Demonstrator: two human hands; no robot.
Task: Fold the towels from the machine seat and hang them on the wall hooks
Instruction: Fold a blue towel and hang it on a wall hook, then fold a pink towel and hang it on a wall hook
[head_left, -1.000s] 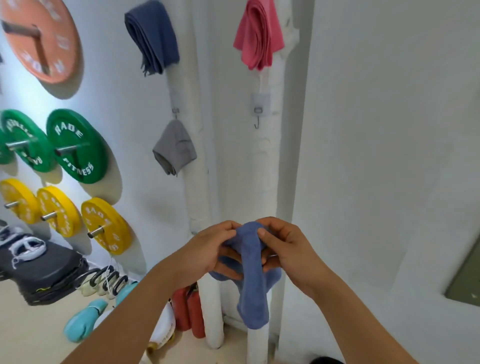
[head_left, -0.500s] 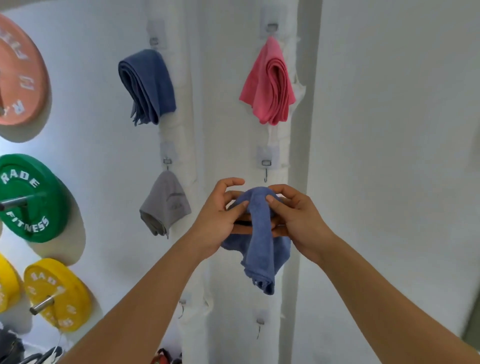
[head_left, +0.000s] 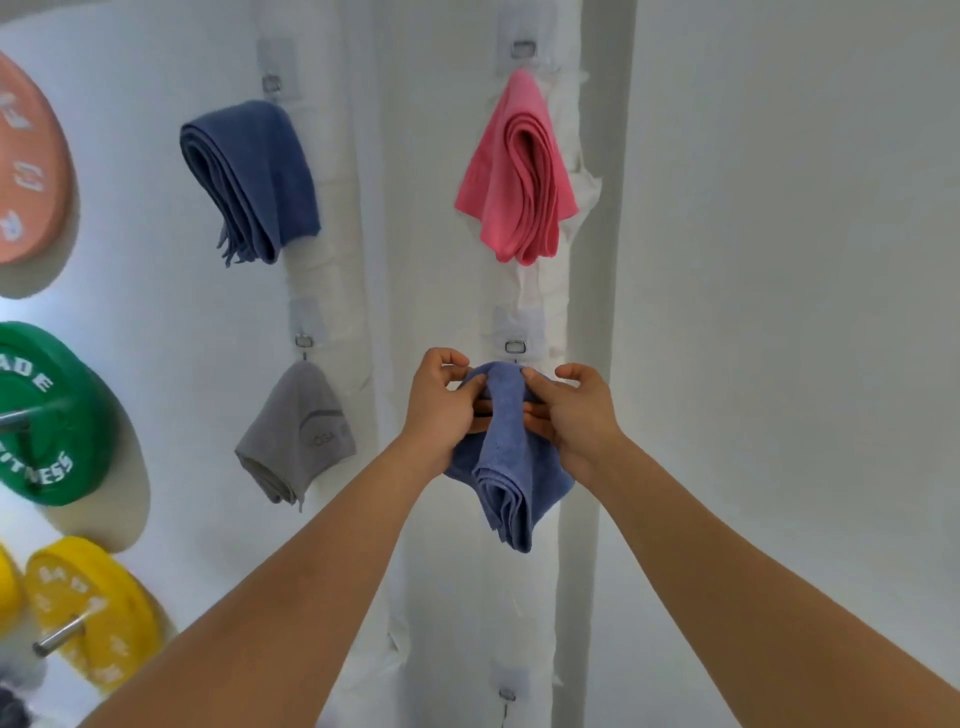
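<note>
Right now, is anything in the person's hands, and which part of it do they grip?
Both the left hand and right hand pinch the folded blue towel at its bunched top, just below a wall hook.

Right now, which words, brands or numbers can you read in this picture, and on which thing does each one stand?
"ADE" and "ITNESS": white letters on the green weight plate, cut off by the picture's edge.
"YOGA", perhaps: faint print on the grey towel, too faint to be sure.
Orange weight plate: white letters, too tilted and cropped to read.
Yellow weight plate: faint letters, too blurred to read.
</note>
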